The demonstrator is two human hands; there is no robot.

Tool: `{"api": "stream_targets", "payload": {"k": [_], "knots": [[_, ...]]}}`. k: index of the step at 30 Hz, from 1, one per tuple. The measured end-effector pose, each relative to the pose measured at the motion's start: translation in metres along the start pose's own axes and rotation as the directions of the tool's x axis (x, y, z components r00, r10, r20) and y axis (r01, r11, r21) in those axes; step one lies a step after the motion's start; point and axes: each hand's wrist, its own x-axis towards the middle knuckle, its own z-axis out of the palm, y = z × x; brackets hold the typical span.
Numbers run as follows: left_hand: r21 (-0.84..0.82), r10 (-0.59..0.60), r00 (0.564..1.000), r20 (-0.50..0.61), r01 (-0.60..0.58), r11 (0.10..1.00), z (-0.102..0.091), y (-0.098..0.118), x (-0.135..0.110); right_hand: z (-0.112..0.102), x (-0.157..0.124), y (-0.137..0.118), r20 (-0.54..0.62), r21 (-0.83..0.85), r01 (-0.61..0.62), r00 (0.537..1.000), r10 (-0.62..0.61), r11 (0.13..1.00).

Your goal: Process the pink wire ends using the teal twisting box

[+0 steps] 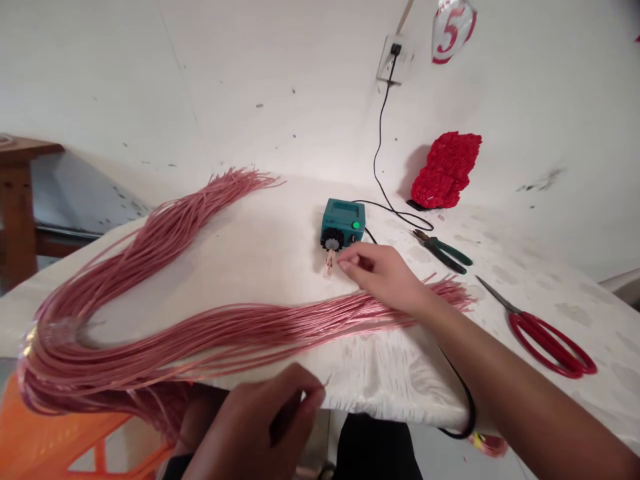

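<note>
My left hand [273, 413] is at the table's front edge, thumb and forefinger pinched together. A short, thin tip sticks out from between them. My right hand [377, 270] is closed in a pinch just right of a small pale clip [329, 264]; what its fingertips hold, if anything, is too small to make out. The clip sits at the front of a teal box-shaped machine [344, 217] with a green button and a dark toothed wheel. A large bundle of pink cords [240, 333] bends in a U across the table, one end passing under my right forearm.
Green-handled pliers [445, 255] and red-handled scissors [545, 340] lie on the right. Behind them stands a red ruffled object [447, 170]. A black power cable [379, 143] runs to the wall socket. An orange stool [60, 437] is beneath the cords' bend.
</note>
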Motion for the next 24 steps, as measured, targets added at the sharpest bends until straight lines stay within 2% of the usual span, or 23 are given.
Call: {"api": "stream_targets", "payload": {"k": [2, 3, 5, 8, 11, 15, 19, 24], "knots": [[0.088, 0.081, 0.991, -0.104, -0.072, 0.993, -0.012, 0.012, 0.024, 0.0, 0.033, 0.013, 0.101, 0.044, -0.233, 0.969, 0.227, 0.972], [0.126, 0.125, 0.982, -0.145, -0.107, 0.986, -0.016, 0.016, 0.036, 0.0, 0.045, 0.018, 0.14, 0.053, -0.284, 0.951, 0.274, 0.957], [0.194, 0.17, 0.956, -0.239, -0.125, 0.973, -0.021, 0.019, 0.061, 0.0, 0.058, 0.026, 0.182, 0.061, -0.347, 0.926, 0.332, 0.936], [0.274, 0.238, 0.933, -0.27, -0.163, 0.948, -0.016, 0.015, 0.091, 0.001, 0.059, 0.034, 0.225, 0.072, -0.389, 0.903, 0.365, 0.918], [0.318, 0.246, 0.935, -0.254, -0.159, 0.935, -0.003, 0.008, 0.108, 0.002, 0.053, 0.037, 0.376, 0.136, -0.421, 0.859, 0.346, 0.897], [0.324, 0.212, 0.944, -0.253, -0.124, 0.938, 0.011, 0.005, 0.115, 0.007, 0.051, 0.041, 0.549, 0.269, -0.455, 0.797, 0.253, 0.849], [0.302, 0.222, 0.933, -0.282, -0.134, 0.944, 0.017, 0.006, 0.116, 0.009, 0.055, 0.05, 0.597, 0.359, -0.502, 0.771, 0.22, 0.787], [0.296, 0.264, 0.895, -0.361, -0.159, 0.942, 0.021, 0.008, 0.113, 0.008, 0.057, 0.058, 0.632, 0.412, -0.513, 0.756, 0.169, 0.753]]}}
